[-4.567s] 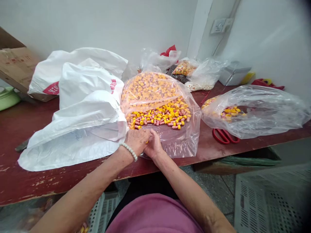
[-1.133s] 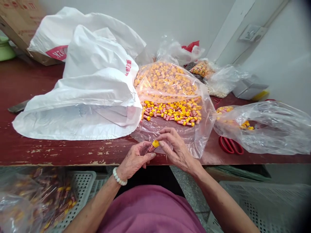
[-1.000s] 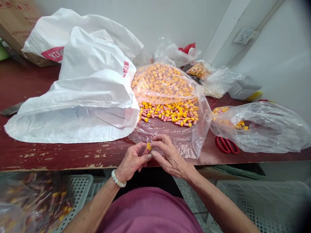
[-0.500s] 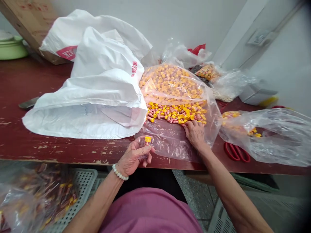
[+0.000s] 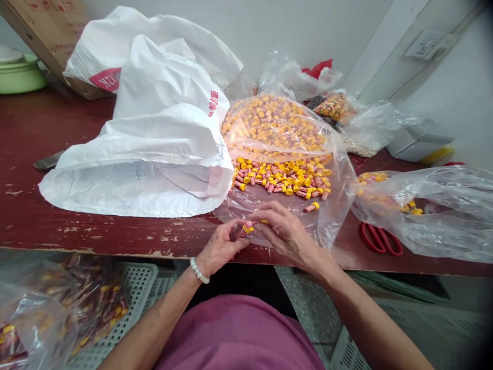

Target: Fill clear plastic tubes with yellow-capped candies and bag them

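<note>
My left hand (image 5: 221, 246) and my right hand (image 5: 283, 231) meet at the near edge of the red table (image 5: 57, 128). Together they pinch small red-and-white tubes with yellow caps (image 5: 247, 227). A small clear sleeve seems to sit in my left hand, but it is hard to make out. Just beyond them lies a clear plastic bag (image 5: 331, 216) spread open, with a heap of the same yellow-capped tubes (image 5: 283, 177) in it. One loose tube (image 5: 311, 206) lies apart from the heap, near my right hand.
A big white sack (image 5: 154, 139) lies left of the heap. Another clear bag (image 5: 435, 205) sits at the right over red scissors (image 5: 379, 239). Behind are more bags, a cardboard box (image 5: 46, 31) and a green bowl (image 5: 19, 74). White crates (image 5: 127, 303) stand below the table.
My right hand reached to the heap half a second ago, and has come back to my left hand with a tube. One tube now lies apart from the heap.
</note>
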A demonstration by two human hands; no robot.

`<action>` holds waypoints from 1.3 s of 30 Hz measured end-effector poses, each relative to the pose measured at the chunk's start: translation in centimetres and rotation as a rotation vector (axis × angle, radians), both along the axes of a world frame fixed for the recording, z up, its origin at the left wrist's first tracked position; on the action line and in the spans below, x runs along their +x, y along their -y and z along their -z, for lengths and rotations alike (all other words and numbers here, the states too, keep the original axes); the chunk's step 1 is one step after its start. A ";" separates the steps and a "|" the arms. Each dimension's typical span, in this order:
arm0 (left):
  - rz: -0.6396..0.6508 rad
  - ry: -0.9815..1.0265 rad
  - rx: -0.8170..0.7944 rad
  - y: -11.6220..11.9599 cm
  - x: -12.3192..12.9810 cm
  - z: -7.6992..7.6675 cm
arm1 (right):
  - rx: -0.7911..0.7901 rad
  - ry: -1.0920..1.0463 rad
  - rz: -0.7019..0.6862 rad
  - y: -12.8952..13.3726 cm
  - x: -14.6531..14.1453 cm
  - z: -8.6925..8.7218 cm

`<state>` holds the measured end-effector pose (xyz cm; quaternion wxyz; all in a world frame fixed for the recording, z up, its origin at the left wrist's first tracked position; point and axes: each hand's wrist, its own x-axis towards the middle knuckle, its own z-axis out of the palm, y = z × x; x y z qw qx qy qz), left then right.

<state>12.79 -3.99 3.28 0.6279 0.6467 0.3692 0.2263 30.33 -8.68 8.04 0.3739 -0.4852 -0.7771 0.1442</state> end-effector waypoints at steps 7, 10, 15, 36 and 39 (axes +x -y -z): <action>0.048 0.054 0.054 0.4 0.4 -1.7 | 0.007 -0.062 0.031 0.3 -1.2 0.2; 0.028 0.070 0.015 0.4 0.4 -1.7 | 0.007 -0.082 0.117 0.8 -1.4 0.7; -0.005 0.175 -0.050 0.6 0.3 -0.2 | -0.096 0.034 0.060 1.9 -2.8 2.0; -1.358 0.344 -0.217 0.7 -26.9 1.9 | -0.004 0.278 0.306 -9.1 -0.7 9.4; -1.586 0.320 -0.278 2.3 -33.9 3.2 | -0.024 0.305 0.299 -9.3 -0.9 9.4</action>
